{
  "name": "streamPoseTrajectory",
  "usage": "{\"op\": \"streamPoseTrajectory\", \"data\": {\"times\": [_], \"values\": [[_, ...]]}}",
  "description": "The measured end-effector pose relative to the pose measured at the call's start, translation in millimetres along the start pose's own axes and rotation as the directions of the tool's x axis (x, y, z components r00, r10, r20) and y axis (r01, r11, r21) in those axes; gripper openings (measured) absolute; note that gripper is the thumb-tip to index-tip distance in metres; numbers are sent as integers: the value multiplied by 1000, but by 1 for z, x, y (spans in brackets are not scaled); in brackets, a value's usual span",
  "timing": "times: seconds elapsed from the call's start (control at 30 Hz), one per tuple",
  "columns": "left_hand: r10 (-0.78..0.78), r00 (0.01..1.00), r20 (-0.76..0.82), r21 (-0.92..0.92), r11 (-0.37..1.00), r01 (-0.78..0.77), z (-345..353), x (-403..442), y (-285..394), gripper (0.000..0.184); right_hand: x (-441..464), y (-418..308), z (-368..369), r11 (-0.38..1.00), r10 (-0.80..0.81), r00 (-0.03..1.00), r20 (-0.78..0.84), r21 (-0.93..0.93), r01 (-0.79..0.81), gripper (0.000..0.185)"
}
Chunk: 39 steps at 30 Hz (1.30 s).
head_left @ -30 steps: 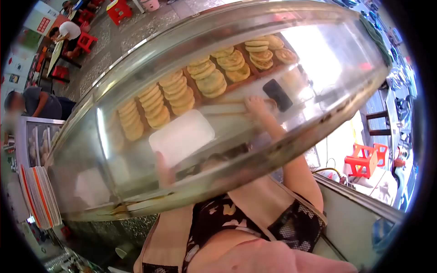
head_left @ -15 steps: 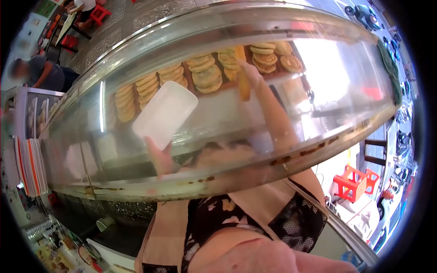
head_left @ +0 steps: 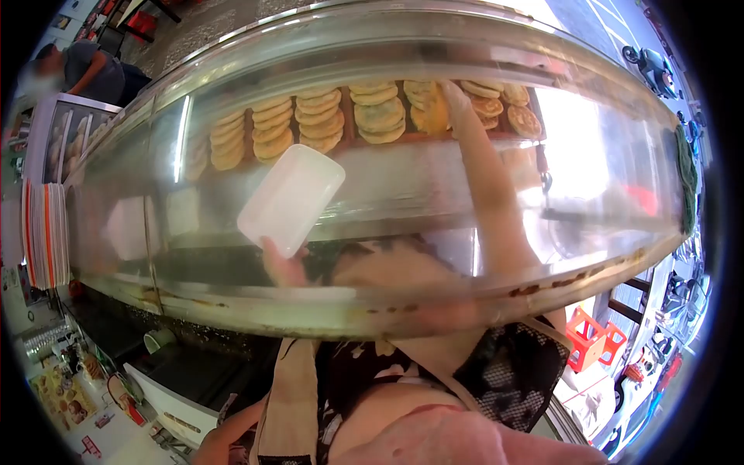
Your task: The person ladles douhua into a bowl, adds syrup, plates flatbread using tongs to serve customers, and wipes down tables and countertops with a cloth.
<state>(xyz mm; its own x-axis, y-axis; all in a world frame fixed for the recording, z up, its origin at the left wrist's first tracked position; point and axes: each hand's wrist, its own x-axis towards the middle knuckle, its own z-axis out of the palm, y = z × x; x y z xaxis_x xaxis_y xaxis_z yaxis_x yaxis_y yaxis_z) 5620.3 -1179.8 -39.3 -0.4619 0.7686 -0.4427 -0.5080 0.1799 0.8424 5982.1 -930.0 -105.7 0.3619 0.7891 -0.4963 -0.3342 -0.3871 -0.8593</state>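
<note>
Through the curved glass, my left hand (head_left: pixel 284 265) grips the lower end of a white tray (head_left: pixel 293 200), which is tilted and has nothing on it. My right hand (head_left: pixel 456 107) reaches to the back, fingers closed round yellowish-orange tongs (head_left: pixel 436 110), at a stack of flat round cakes (head_left: pixel 418 94). Whether the tongs hold a cake is hidden. More stacks of cakes (head_left: pixel 379 115) lie in rows to the left, and a few browned cakes (head_left: pixel 525 121) lie right of my right hand.
The case's metal rim (head_left: pixel 372 314) crosses in front of my body. A stack of plates (head_left: pixel 46 232) stands at the left. Beyond are a seated person (head_left: pixel 94 71) and red stools (head_left: pixel 585 338). A green cup (head_left: pixel 159 339) is at the lower left.
My right hand took up the tongs and moved back to the cake stacks. The white tray has turned more upright in my left hand. The view has swung to the right.
</note>
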Motion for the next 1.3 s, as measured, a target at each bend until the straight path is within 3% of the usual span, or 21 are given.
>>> {"op": "streamPoseTrajectory", "data": {"times": [0.07, 0.13, 0.17, 0.23, 0.27, 0.37, 0.43, 0.53, 0.67, 0.8, 0.87, 0.93, 0.97, 1.0, 1.03, 1.13, 1.2, 1.23, 1.3], "values": [[32, 999, 4, 11, 999, -32, -7, -1, 3, 46, -2, 1, 4, 1000, -14, 1000, 0, 3, 14, 30], [-177, 984, -8, 42, 983, 178, -14, 6, 12, 52, -3, -1, 9, 999, -31, 1000, 0, 11, 31, 30], [-166, 986, -4, 33, 986, 166, -21, 14, 14, 52, -4, -2, 12, 999, -36, 999, 1, 14, 36, 30], [-343, 913, 221, 56, 939, 340, -42, 26, 17, 58, -8, -5, 16, 999, -43, 999, 7, 26, 42, 30], [-341, 914, 222, 67, 940, 334, -38, 21, 18, 58, -10, -5, 16, 998, -48, 999, 10, 31, 48, 30], [-120, 983, 136, -27, 992, 125, -25, 11, 12, 62, -24, 1, 10, 996, -77, 996, 52, 44, 75, 30], [-255, 883, 394, -64, 951, 303, -51, 23, 2, 60, -50, 13, -2, 996, -74, 991, 114, 47, 69, 30], [-209, 921, 330, -44, 971, 236, -74, 47, -14, 57, -120, 33, -34, 1000, 17, 960, 278, 10, -21, 30], [-98, 973, 210, 76, 994, 84, -53, 43, 4, 53, -194, 34, -44, 973, 221, 838, 500, -175, -152, 31], [-40, 988, 150, -3, 999, 41, -67, 46, 15, 53, -241, 23, -2, 870, 432, 680, 592, -472, -142, 31], [-16, 990, 142, -54, 998, 24, -78, 42, 25, 53, -267, 25, 22, 800, 458, 665, 591, -599, -19, 32], [-4, 995, 100, -113, 993, 15, -95, 41, 22, 53, -298, 28, 46, 705, 341, 691, 638, -660, 261, 33], [10, 997, 77, -165, 986, 3, -103, 42, 21, 53, -312, 29, 58, 624, 262, 693, 671, -666, 409, 35], [13, 999, 44, -187, 982, -5, -112, 43, 17, 52, -321, 29, 68, 411, 103, 649, 754, -626, 662, 38], [26, 999, 37, -195, 981, -19, -123, 42, 13, 52, -323, 30, 71, 407, 100, 637, 764, -616, 674, 38], [122, 992, -42, -242, 962, -129, -149, 33, 12, 50, -305, 46, 68, 74, -26, 545, 838, -542, 837, 58], [170, 985, 19, -194, 967, -163, -167, 32, 11, 52, -286, 57, 59, 40, -87, 441, 893, -440, 897, 63], [157, 987, -12, -195, 968, -157, -174, 36, 4, 52, -278, 64, 56, 82, -15, 496, 868, -493, 866, 67], [137, 989, 48, -182, 975, -126, -176, 35, 4, 53, -295, 49, 69, -21, 96, 548, 831, -549, 836, 75]]}}
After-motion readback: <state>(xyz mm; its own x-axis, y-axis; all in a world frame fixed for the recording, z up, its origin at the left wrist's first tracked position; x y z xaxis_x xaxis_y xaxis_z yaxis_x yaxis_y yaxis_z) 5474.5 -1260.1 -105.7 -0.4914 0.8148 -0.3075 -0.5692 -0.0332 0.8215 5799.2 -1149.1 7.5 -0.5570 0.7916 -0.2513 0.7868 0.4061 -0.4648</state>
